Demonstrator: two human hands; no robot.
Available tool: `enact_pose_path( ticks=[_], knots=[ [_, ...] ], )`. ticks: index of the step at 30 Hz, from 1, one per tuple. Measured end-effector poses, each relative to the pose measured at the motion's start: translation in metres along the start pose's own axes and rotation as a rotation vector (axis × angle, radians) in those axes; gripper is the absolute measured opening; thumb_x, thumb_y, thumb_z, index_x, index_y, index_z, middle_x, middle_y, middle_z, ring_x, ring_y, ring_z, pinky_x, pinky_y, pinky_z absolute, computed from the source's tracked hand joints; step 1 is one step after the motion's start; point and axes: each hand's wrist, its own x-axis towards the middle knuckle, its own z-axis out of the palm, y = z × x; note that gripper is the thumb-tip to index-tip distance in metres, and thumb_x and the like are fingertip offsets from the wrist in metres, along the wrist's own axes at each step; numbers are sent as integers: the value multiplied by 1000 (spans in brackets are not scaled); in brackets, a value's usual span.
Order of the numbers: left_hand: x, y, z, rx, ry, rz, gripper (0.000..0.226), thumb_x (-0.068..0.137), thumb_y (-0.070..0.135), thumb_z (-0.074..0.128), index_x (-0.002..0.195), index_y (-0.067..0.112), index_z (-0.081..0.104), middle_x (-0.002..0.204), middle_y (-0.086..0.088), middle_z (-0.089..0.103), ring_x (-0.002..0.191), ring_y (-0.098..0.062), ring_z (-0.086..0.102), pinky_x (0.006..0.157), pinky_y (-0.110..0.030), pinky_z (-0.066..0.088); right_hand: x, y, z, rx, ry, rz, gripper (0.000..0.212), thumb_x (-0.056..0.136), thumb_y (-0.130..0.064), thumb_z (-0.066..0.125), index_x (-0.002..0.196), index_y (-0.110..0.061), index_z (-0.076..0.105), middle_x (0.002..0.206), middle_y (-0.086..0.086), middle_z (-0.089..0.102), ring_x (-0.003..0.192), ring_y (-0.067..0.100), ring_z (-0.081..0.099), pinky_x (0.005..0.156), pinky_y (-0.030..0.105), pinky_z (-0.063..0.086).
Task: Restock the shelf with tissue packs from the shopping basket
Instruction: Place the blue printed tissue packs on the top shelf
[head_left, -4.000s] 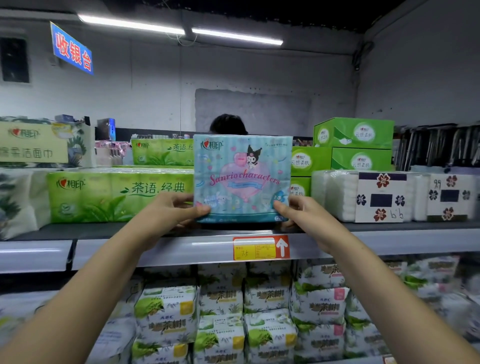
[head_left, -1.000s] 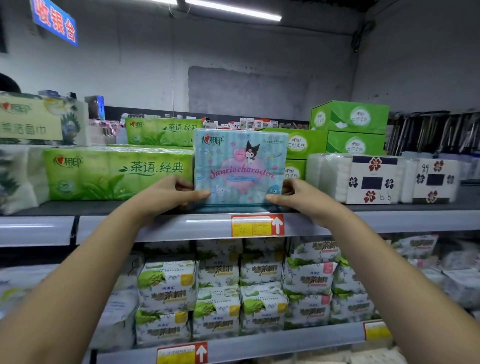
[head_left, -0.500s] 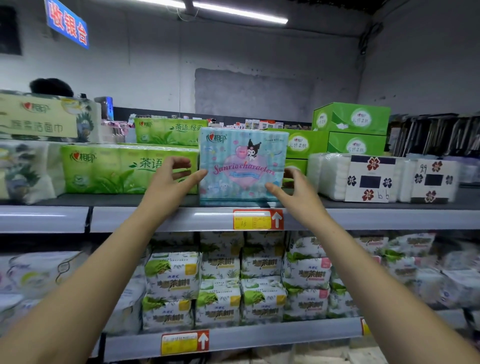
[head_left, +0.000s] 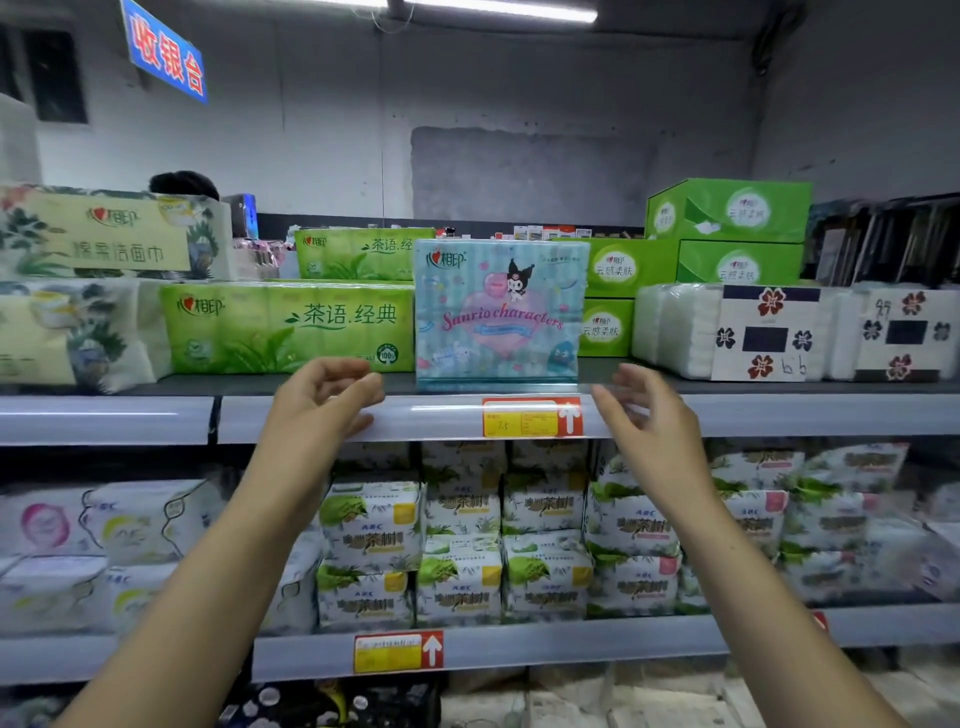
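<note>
Two hands, our left hand and right hand, had let go and hung open, empty, just below the shelf's front edge. One blue tissue pack now stood upright there, so that placement looked finished. We counted no basket in view.

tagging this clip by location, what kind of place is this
Most likely a small shop or supermarket aisle. Tiered metal shelves carry red and yellow price tags, packaged paper goods such as the blue tissue pack are stacked in rows, and a blue hanging sign reads cashier in Chinese.
</note>
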Motion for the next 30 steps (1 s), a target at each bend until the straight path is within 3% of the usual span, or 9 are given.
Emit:
enact_pose_path(
  ticks=[5,10,13,16,19,22,27,30],
  knots=[
    [-25,-10,-1,17,-21,-55,15,90,22,64,104,22,64,108,-6,67,98,-13,68,84,-28,51,-22,3,-8,55,-44,43,39,93,-37,55,127,-18,55,116,-9,58,100,3,55,86,29,50],
    [-47,-19,4,19,-33,-97,15,91,20,61,104,22,67,101,-1,72,95,-10,69,89,-31,52,-35,8,-7,60,-74,73,35,94,-34,53,126,-20,55,117,-8,56,94,-12,50,72,9,40],
    [-55,-19,5,20,-39,-124,14,92,19,58,102,21,67,102,-2,72,94,-9,69,89,-31,52,-38,11,-7,78,-80,77,33,95,-31,54,125,-19,56,121,-5,56,94,-12,49,75,11,43],
    [-58,-20,3,29,-19,-122,13,92,19,58,99,21,69,101,-3,72,95,-11,69,88,-33,52,-40,14,-2,73,-85,83,33,94,-30,54,125,-20,56,124,-4,56,99,-6,51,84,24,48],
    [-58,-18,-1,45,-2,-137,13,93,19,57,97,22,69,99,-1,73,96,-11,68,86,-32,51,-42,17,4,61,-111,82,31,94,-30,55,124,-21,56,125,-4,55,113,7,51,85,21,40],
    [-58,-16,-3,41,24,-148,13,93,18,57,96,21,69,98,-1,73,97,-13,68,82,-28,50,-41,17,8,57,-124,93,30,94,-30,55,122,-21,56,124,-3,52,114,10,51,81,17,38],
    [-55,-12,-5,26,60,-142,14,93,16,57,96,21,69,97,-2,73,95,-13,69,83,-28,50,-38,9,10,108,-61,76,24,94,-31,53,116,-23,58,118,-5,52,95,-6,51,74,14,40],
    [-55,-13,-7,27,69,-140,14,92,17,57,97,21,70,96,-1,74,94,-11,70,84,-27,50,-39,7,11,141,-69,80,19,94,-31,53,112,-26,59,113,-6,55,87,-17,49,67,3,40]
  ],
)
